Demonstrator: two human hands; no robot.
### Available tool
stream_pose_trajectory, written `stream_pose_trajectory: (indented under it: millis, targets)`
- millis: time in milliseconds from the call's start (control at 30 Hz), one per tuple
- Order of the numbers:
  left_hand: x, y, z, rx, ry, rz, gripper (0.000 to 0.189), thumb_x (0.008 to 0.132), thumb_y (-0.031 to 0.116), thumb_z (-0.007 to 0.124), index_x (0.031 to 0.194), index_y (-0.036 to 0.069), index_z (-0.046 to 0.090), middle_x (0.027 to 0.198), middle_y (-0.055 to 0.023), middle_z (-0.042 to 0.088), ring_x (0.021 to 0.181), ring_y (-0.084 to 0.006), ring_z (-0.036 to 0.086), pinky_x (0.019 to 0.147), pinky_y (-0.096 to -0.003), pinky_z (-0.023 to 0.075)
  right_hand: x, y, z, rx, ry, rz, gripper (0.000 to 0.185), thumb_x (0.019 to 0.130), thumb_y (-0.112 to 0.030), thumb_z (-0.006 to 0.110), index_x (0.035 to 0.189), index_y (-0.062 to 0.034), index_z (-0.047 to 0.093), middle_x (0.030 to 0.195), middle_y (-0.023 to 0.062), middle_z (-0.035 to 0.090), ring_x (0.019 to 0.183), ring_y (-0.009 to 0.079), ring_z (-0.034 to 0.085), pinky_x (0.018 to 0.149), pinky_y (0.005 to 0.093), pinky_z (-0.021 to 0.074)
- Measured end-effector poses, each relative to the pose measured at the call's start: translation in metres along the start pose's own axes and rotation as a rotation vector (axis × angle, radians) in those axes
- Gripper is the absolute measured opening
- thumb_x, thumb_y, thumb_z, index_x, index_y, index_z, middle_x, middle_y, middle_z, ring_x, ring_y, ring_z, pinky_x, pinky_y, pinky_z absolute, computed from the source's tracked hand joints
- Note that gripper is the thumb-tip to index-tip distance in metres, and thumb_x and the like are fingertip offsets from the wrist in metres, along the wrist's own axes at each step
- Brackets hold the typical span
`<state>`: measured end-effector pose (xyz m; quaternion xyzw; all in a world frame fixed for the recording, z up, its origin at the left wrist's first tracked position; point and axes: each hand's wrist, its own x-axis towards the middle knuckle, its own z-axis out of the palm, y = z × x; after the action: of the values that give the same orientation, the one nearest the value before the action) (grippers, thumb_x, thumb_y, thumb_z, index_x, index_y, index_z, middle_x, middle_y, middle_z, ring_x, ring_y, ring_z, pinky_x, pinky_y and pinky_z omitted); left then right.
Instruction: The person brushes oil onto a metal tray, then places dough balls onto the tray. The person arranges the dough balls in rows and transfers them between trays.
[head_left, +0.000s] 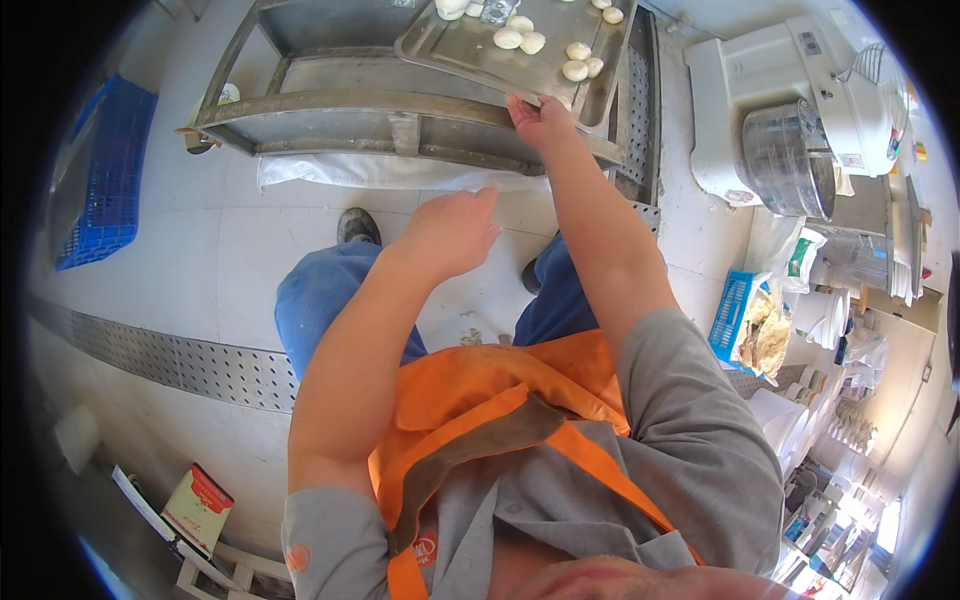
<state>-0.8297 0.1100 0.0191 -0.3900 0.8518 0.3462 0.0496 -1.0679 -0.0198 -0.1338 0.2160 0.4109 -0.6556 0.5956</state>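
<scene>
My right hand (538, 124) is at the near rim of a shallow metal tray (465, 52), palm turned up and fingers curled at the edge. Small pale dough balls (520, 36) lie in loose groups on that tray. Among the balls at its far side sits a transparent container (496, 10), cut off by the picture's top. The tray rests over a metal table frame (337, 109) with open sections. My left hand (454, 232) hangs in the air before my body, fingers loosely bent and slightly apart, with nothing seen in it.
A white stand mixer with a steel bowl (787, 157) stands at the right. Below it is a blue crate (731, 315) with crumpled, dough-coloured material. Another blue crate (112, 172) stands at the left. Plastic sheeting (360, 171) hangs under the frame; a perforated drain cover (187, 364) crosses the floor.
</scene>
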Motion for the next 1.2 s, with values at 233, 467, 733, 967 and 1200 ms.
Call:
stream_pose_trajectory:
  millis: [233, 467, 733, 967, 1200]
  targets:
    - [-0.013, -0.013, 0.004, 0.0, -0.006, -0.043, 0.041, 0.091, 0.025, 0.056, 0.125, 0.002, 0.049, 0.105, -0.023, 0.062, 0.101, -0.0404, 0.058, 0.086, -0.0471, 0.0466, 0.009, 0.023, 0.037, 0.119, -0.09, 0.027, 0.034, 0.102, -0.018, 0.034, 0.116, 0.0128, 0.037, 0.102, 0.0273, 0.054, 0.088, 0.0361, 0.061, 0.08, 0.0481, 0.0596]
    - [-0.017, -0.021, -0.004, 0.024, -0.051, -0.119, 0.043, 0.09, 0.023, 0.057, 0.125, 0.002, 0.049, 0.11, -0.0232, 0.061, 0.102, -0.0405, 0.058, 0.087, -0.0465, 0.0468, 0.03, 0.038, 0.037, 0.103, -0.154, 0.062, 0.033, 0.1, -0.018, 0.036, 0.111, 0.0128, 0.036, 0.096, 0.0263, 0.055, 0.086, 0.0367, 0.062, 0.077, 0.048, 0.0609]
    - [-0.013, -0.016, 0.001, -0.034, -0.005, -0.06, 0.044, 0.089, 0.023, 0.058, 0.126, 0.001, 0.048, 0.111, -0.024, 0.061, 0.103, -0.041, 0.057, 0.087, -0.0466, 0.0465, 0.014, 0.056, 0.045, 0.054, -0.084, 0.144, 0.036, 0.099, -0.016, 0.037, 0.109, 0.0184, 0.039, 0.101, 0.0261, 0.056, 0.093, 0.0378, 0.062, 0.084, 0.0463, 0.0594]
    - [-0.016, -0.016, -0.004, -0.002, -0.033, -0.111, 0.043, 0.09, 0.023, 0.057, 0.126, 0.002, 0.048, 0.111, -0.0244, 0.06, 0.103, -0.0407, 0.057, 0.087, -0.0472, 0.0462, 0.013, 0.074, 0.048, -0.026, -0.18, 0.186, 0.032, 0.096, -0.013, 0.04, 0.11, 0.015, 0.036, 0.1, 0.0276, 0.054, 0.087, 0.0387, 0.062, 0.079, 0.0486, 0.0608]
    - [-0.018, -0.017, -0.002, -0.028, -0.004, -0.068, 0.042, 0.09, 0.024, 0.057, 0.125, 0.002, 0.048, 0.11, -0.0239, 0.061, 0.102, -0.0407, 0.058, 0.087, -0.0471, 0.0465, -0.007, 0.093, 0.054, -0.187, -0.211, 0.215, 0.033, 0.097, -0.011, 0.039, 0.115, 0.0167, 0.039, 0.107, 0.0297, 0.055, 0.095, 0.0389, 0.061, 0.086, 0.0481, 0.0582]
